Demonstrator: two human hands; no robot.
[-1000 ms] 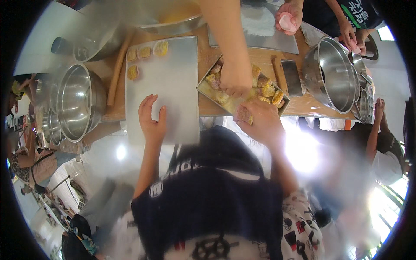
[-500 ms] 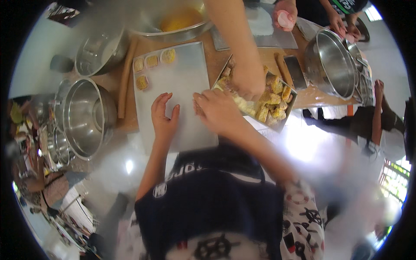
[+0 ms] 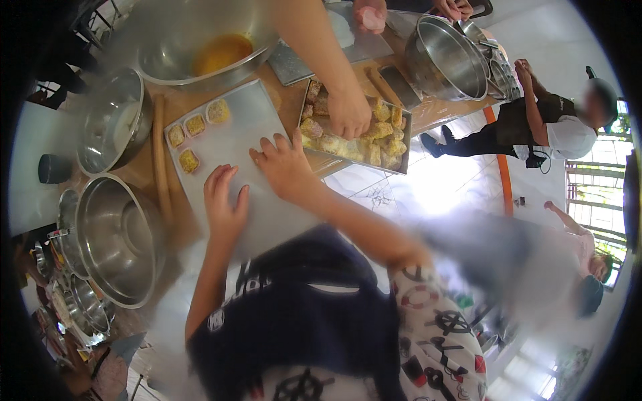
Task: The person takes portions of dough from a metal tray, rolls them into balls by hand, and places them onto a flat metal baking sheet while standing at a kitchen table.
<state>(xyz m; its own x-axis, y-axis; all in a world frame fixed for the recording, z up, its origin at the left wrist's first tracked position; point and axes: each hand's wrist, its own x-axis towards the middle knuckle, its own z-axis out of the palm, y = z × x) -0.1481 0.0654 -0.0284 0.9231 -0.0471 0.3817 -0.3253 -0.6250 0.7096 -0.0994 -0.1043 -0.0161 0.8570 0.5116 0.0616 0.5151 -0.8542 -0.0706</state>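
Note:
Over a flat metal tray [image 3: 251, 113], my left hand [image 3: 224, 206] is raised with its thumb apart from its fingers and nothing in it. Beside it, my right hand [image 3: 287, 170] spreads its fingers above the same tray, also holding nothing. Several small yellow crumb-coated pieces [image 3: 194, 125] in paper cups stand at the tray's far left corner. To the right is a rectangular tin [image 3: 406, 152] of larger coated yellow pieces [image 3: 381, 130]. A co-worker's hand [image 3: 350, 115] reaches down into that tin, its fingertips hidden.
Left of the tray lies a wooden rolling pin [image 3: 160, 154], with steel bowls [image 3: 114, 237] beyond it. A wide basin [image 3: 150, 60] with orange-brown contents stands at the back. Another person's hand [image 3: 371, 17] holds something pale pink. A steel pot [image 3: 448, 60] is at the far right.
The whole view has shifted and turned. My right hand's fingers have gone from curled together to spread, and it is nearer my left hand. The co-worker's hand stays in the tin.

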